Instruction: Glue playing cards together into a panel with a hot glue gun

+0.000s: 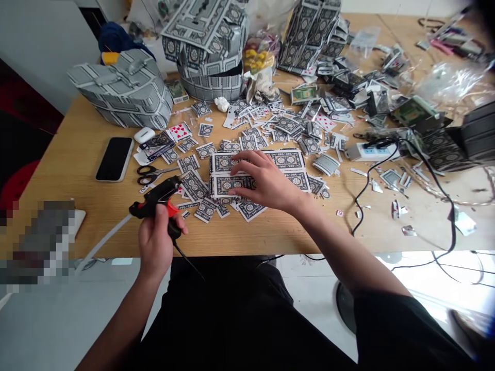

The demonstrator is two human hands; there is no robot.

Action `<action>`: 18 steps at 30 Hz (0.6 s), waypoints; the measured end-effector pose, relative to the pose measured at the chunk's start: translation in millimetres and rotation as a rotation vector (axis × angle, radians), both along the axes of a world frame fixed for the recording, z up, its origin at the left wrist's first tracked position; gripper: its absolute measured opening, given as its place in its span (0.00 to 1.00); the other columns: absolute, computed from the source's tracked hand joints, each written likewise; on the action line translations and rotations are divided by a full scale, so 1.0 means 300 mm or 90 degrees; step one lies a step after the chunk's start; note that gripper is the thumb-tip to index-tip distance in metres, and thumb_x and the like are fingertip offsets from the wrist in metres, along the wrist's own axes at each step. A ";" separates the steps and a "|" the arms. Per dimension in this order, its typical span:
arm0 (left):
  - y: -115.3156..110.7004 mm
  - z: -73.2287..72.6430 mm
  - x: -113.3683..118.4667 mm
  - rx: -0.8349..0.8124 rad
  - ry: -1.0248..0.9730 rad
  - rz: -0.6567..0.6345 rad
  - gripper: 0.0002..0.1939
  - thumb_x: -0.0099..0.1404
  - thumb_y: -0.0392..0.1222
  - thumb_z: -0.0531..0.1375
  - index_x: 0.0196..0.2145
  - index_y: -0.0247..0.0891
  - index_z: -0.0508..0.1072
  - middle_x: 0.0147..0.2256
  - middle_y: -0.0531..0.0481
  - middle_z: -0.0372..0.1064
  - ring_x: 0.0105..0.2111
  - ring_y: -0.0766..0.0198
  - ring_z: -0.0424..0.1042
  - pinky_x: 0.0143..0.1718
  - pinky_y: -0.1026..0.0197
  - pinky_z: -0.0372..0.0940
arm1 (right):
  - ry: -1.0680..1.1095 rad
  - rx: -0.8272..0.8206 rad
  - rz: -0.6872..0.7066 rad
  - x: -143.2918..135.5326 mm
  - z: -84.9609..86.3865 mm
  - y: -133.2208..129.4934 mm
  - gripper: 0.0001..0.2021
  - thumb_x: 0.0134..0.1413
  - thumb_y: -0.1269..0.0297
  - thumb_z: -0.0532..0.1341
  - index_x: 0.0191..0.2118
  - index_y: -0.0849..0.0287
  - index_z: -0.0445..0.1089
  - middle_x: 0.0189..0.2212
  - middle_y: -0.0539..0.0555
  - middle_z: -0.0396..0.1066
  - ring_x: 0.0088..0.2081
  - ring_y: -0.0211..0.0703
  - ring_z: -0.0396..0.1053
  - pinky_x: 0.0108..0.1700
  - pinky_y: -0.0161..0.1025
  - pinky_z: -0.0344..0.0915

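Observation:
In my left hand [157, 245] is a black glue gun [157, 198] with an orange trigger, my fingers wrapped round its handle. Its nozzle points right, towards the cards, and a long white glue stick [104, 241] trails from the back. My right hand [261, 178] lies with fingers spread on a flat panel of joined playing cards [284, 161], backs up. Part of the panel is hidden under that hand. Loose and cut playing cards [251, 208] lie beneath and around the panel. Black-handled scissors [149, 175] rest left of it, just beyond the glue gun.
A phone [115, 158] and a white earbud case [144, 135] lie at the left. Card-built structures [127, 93] stand along the back. Card scraps and clear plastic [452, 85] cover the right side, with a white power strip [373, 151] and black cables.

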State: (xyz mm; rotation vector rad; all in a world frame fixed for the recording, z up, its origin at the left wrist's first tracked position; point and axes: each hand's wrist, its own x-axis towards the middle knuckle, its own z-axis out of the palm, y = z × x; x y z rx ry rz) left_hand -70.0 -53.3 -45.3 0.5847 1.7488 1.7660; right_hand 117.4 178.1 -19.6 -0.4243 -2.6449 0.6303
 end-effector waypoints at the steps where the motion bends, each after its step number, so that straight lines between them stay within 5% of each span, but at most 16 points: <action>1: 0.025 0.002 0.004 0.002 0.023 -0.008 0.23 0.72 0.65 0.65 0.38 0.41 0.72 0.23 0.58 0.65 0.22 0.67 0.67 0.27 0.61 0.67 | 0.001 0.003 -0.005 0.001 -0.001 -0.002 0.20 0.65 0.45 0.71 0.51 0.55 0.75 0.64 0.65 0.71 0.64 0.65 0.69 0.68 0.62 0.64; 9: 0.215 -0.029 0.068 -0.004 0.161 0.017 0.21 0.58 0.48 0.77 0.38 0.42 0.69 0.27 0.61 0.61 0.26 0.68 0.64 0.32 0.63 0.67 | 0.021 -0.002 -0.029 -0.005 -0.002 -0.030 0.21 0.65 0.42 0.70 0.50 0.54 0.73 0.63 0.65 0.73 0.67 0.64 0.69 0.69 0.63 0.68; 18: 0.218 -0.068 0.077 -0.004 0.189 0.000 0.21 0.61 0.49 0.75 0.37 0.43 0.66 0.26 0.62 0.60 0.26 0.68 0.66 0.33 0.62 0.68 | 0.000 -0.013 -0.047 0.036 0.007 -0.022 0.18 0.67 0.46 0.69 0.51 0.53 0.73 0.66 0.63 0.72 0.74 0.65 0.63 0.76 0.68 0.58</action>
